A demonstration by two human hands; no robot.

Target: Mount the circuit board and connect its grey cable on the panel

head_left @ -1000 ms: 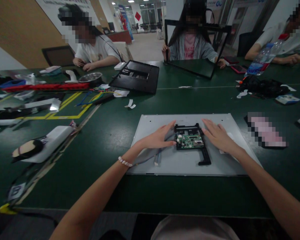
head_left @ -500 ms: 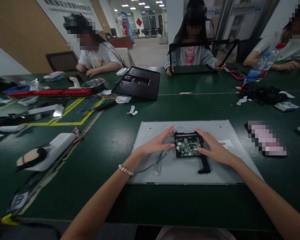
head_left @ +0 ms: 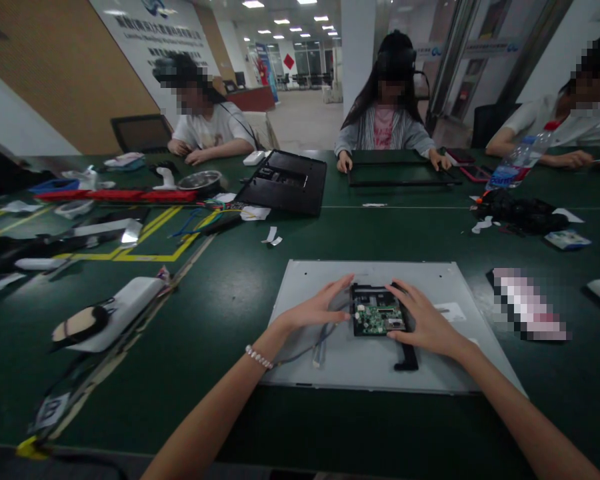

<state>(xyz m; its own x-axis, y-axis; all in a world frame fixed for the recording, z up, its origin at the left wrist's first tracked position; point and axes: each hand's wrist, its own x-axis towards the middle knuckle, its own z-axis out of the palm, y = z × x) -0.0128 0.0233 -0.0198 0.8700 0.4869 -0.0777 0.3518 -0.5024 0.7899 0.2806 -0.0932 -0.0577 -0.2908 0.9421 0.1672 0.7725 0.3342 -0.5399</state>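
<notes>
A flat grey metal panel (head_left: 340,367) lies on the green table, and a black frame (head_left: 409,357) with a green circuit board (head_left: 375,319) rests on it. My left hand (head_left: 323,307) is at the board's left side, thumb and fingers spread. On the right side my right hand (head_left: 423,317) has its fingers apart, with the thumb at the board's lower right and fingertips at the frame's upper right corner. A thin grey cable (head_left: 307,350) runs from the board's left side beneath my left hand toward the wrist.
A phone (head_left: 527,305) lies right of the panel. A black plastic cover (head_left: 285,183) is beyond it. Across the table, a person (head_left: 385,127) touches a thin black frame (head_left: 405,183). Tools and cables lie left; a bottle (head_left: 517,160) stands far right.
The camera view has tilted up a little. Across the table, the thin black frame has been lowered flat onto the table. My right thumb has shifted slightly at the board's lower right.
</notes>
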